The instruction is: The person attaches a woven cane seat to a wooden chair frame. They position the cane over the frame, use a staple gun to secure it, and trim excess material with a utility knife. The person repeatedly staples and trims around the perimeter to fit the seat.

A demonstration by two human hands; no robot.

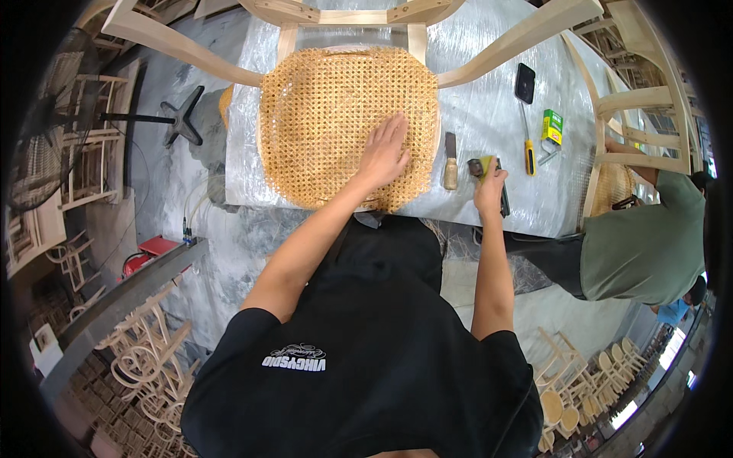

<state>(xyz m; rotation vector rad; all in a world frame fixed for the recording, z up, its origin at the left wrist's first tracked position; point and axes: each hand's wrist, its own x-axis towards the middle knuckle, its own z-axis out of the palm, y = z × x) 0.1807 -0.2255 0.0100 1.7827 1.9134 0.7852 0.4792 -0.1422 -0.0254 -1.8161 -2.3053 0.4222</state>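
A wooden chair frame lies on the plastic-wrapped table, its seat covered by a sheet of woven cane webbing [328, 114] with ragged edges. My left hand [385, 153] rests flat on the right part of the webbing, fingers stretched out and holding nothing. To the right of the seat, my right hand [490, 189] is closed around a black and yellow-green staple gun [479, 168] at the table's near edge. Between the seat and that tool lies a chisel [450, 162] with a wooden handle.
Right of the staple gun are a yellow-handled screwdriver [530, 156], a green and yellow box [552, 128] and a black phone [524, 82]. A person in a green shirt [641, 237] works at another chair frame [637, 99]. A stand base [183, 116] is on the left floor.
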